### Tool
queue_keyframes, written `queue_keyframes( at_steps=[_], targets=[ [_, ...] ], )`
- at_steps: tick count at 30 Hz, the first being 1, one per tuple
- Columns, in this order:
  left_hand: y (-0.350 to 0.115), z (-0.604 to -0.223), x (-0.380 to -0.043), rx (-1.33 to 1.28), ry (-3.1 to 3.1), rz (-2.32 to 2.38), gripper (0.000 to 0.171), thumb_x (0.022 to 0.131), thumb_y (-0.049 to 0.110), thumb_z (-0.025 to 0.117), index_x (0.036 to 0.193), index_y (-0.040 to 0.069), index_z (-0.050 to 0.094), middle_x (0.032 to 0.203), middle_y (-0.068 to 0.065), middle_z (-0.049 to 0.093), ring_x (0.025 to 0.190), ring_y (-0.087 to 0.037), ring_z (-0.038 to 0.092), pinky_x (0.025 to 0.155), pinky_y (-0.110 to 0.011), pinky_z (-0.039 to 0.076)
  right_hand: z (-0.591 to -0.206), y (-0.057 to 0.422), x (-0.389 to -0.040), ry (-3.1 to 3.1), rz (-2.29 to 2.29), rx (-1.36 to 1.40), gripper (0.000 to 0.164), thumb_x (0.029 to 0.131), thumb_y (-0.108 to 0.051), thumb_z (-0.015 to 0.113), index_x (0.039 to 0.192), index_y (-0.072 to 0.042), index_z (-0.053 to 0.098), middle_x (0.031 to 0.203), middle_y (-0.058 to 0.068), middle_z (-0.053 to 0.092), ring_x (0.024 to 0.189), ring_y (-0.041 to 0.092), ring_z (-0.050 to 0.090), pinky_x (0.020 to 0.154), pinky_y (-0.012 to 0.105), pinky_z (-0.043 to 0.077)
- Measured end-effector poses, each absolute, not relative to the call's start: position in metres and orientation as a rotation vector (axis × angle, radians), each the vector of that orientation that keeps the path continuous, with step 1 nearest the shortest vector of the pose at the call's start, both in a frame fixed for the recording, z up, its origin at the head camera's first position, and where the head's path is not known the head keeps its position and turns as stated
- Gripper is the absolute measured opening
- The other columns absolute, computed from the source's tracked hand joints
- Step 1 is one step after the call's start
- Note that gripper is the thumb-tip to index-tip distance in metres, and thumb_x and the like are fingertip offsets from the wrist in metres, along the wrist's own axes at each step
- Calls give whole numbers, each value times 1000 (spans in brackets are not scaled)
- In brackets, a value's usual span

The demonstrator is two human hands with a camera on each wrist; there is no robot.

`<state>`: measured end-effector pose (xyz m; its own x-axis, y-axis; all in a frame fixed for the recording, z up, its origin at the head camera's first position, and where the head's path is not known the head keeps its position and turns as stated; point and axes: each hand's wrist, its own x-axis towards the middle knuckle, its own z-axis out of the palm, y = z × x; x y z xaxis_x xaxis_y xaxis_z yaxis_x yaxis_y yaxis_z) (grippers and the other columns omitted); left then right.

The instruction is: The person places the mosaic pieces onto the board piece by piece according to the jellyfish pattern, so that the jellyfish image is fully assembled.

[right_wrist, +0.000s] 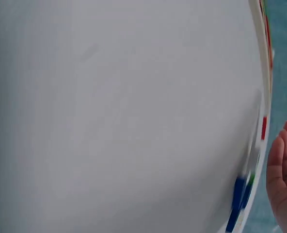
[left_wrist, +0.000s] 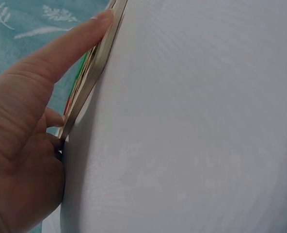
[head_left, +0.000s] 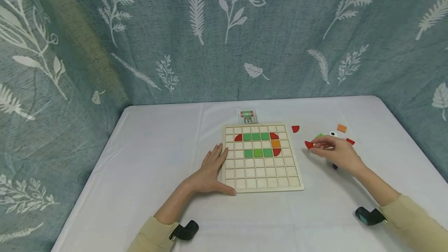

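Note:
A pale wooden grid board (head_left: 260, 172) lies on the white table. Green, red and orange pieces fill some of its upper cells, among them a green square (head_left: 258, 153) and an orange square (head_left: 275, 143). My left hand (head_left: 209, 174) rests against the board's left edge with fingers spread, the thumb at the lower left corner; the left wrist view shows the thumb (left_wrist: 80, 39) on the board's rim. To the right of the board, my right hand (head_left: 337, 153) pinches a red quarter-round piece (head_left: 309, 144) between thumb and fingers, raised off the table.
A small pattern card (head_left: 247, 116) lies behind the board. Another red piece (head_left: 295, 128) sits right of the board. Around the right hand are an orange square (head_left: 342, 128), an eye piece (head_left: 333, 133), a red piece (head_left: 350, 141) and a dark blue piece (head_left: 335, 167), partly hidden.

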<state>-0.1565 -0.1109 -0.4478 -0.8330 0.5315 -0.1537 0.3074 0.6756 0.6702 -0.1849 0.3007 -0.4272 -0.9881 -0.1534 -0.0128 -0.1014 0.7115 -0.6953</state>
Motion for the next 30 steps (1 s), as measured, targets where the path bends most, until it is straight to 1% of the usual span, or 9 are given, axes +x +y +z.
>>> queue_keyframes(
  at_steps=[3,5,10,16,25,30],
  targets=[
    [-110,-448,-157,662,2553,929,130,67,49,87,156,2,5,161,-16,-8,148,-24,-13,118,-43,-6,-428,282,-188,2780,-1202,-210,39,88,-40,73,113,-10,68,93,3,67,92,21,60,74,26,52],
    [-110,-448,-157,662,2553,929,130,67,49,87,156,1,5,162,-16,-8,148,-24,-13,118,-43,-6,-427,269,-190,2747,-1236,-234,38,87,-38,74,112,-9,69,92,2,67,91,21,60,77,28,52],
    [-110,-448,-158,662,2555,930,129,67,49,87,156,1,5,162,-16,-8,148,-23,-13,118,-43,-6,-427,238,-195,2671,-1295,-348,34,87,-30,76,111,-7,69,91,1,67,89,20,61,77,30,53],
    [-110,-450,-158,659,2558,932,129,67,49,87,156,1,6,162,-16,-8,148,-23,-13,118,-44,-6,-426,204,-199,2589,-1309,-497,29,86,-26,77,107,-8,70,89,-1,67,85,17,61,74,28,52],
    [-110,-447,-157,646,2554,923,128,67,49,86,156,2,6,162,-15,-8,148,-23,-13,118,-43,-6,-427,152,-207,2588,-1179,-668,19,83,-23,79,97,-12,72,78,-6,63,71,11,57,65,26,49],
    [-110,-446,-157,645,2552,913,128,68,50,86,156,3,5,162,-15,-9,148,-23,-13,118,-43,-6,-430,134,-210,2602,-1104,-794,20,83,-22,80,96,-9,71,73,-8,60,65,8,54,62,25,48]
  ],
)
